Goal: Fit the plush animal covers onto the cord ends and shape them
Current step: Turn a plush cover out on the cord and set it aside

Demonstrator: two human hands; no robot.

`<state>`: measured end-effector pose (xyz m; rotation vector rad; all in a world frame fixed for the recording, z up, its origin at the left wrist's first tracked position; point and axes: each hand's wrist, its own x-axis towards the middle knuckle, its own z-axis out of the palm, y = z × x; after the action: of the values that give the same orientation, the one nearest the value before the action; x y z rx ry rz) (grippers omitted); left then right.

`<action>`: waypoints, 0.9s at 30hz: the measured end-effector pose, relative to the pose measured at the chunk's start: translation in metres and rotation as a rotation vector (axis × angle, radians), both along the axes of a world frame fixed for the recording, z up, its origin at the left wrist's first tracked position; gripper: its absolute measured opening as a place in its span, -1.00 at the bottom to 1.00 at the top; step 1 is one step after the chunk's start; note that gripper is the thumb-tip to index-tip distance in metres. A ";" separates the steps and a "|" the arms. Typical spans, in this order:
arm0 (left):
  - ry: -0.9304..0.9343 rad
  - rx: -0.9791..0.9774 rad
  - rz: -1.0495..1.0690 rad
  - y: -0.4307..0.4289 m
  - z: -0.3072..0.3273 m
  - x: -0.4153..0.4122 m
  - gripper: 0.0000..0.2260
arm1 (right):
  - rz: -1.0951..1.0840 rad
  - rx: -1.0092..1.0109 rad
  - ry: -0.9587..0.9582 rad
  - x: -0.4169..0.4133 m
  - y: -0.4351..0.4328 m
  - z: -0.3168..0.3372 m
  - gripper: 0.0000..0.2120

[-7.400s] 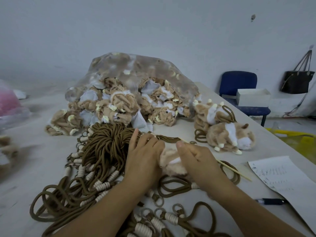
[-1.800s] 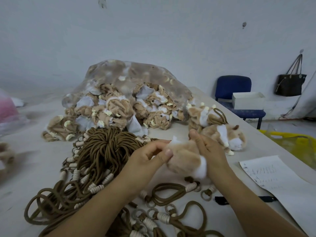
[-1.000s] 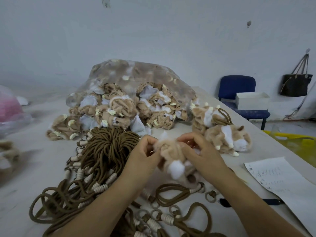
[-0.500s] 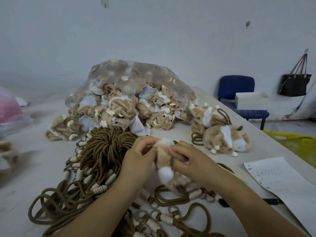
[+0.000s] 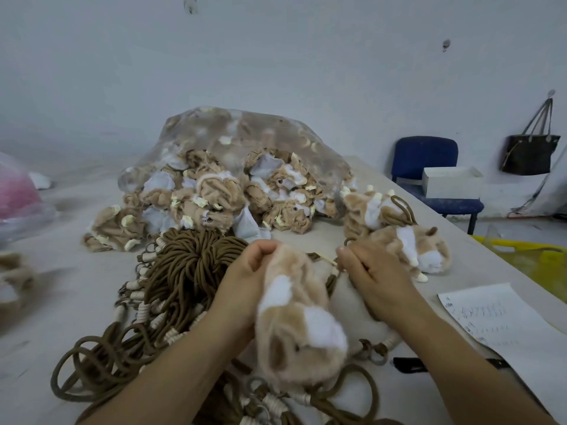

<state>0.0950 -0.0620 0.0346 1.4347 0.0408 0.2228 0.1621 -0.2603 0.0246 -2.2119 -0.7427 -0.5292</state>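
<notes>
Table (image 5: 76,296) is carrying everything. A clear bag (image 5: 245,133) is lying at the far middle, and spare covers (image 5: 214,204) are spilling from its mouth. Brown cords (image 5: 190,262) are lying in a big bundle before the bag, left of the hands. A paper (image 5: 497,320) is lying at the right edge. Two finished animals (image 5: 408,250) are resting just beyond the right hand (image 5: 377,277). The tan and white cover (image 5: 294,317) is hanging between the forearms, above the cords. The left hand (image 5: 245,280) is gripping its far end with curled fingers, and its near end is pointing toward the camera. The right hand, just right of the cover, is pinching a thin stick (image 5: 326,259) that is reaching toward the cover's far end.
</notes>
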 end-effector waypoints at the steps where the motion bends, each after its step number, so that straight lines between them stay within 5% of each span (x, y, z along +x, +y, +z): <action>1: -0.009 0.050 0.027 -0.003 -0.002 -0.001 -0.87 | 0.070 0.007 0.052 -0.004 0.006 -0.002 -0.64; 5: -0.087 0.214 0.159 -0.004 -0.006 0.001 -0.92 | 0.256 0.067 0.411 -0.015 0.018 -0.009 -0.65; 12: -0.171 0.474 0.293 0.001 -0.013 0.003 -0.90 | 0.496 0.517 0.807 -0.028 0.034 0.003 -0.85; 20: -0.225 0.507 0.246 -0.004 -0.015 0.000 -0.91 | 0.411 0.345 0.719 -0.027 0.035 -0.005 -0.93; 25: -0.223 0.657 0.188 -0.004 -0.016 -0.004 -0.86 | 0.429 0.553 0.825 -0.028 0.039 -0.004 -0.86; 27: -0.171 0.540 0.187 -0.005 -0.015 -0.003 -0.84 | 0.418 0.667 0.907 -0.026 0.037 -0.004 -0.74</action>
<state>0.0919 -0.0671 0.0195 1.9453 -0.0280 0.5403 0.1365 -0.2232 0.0203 -1.3755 -0.4106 0.3925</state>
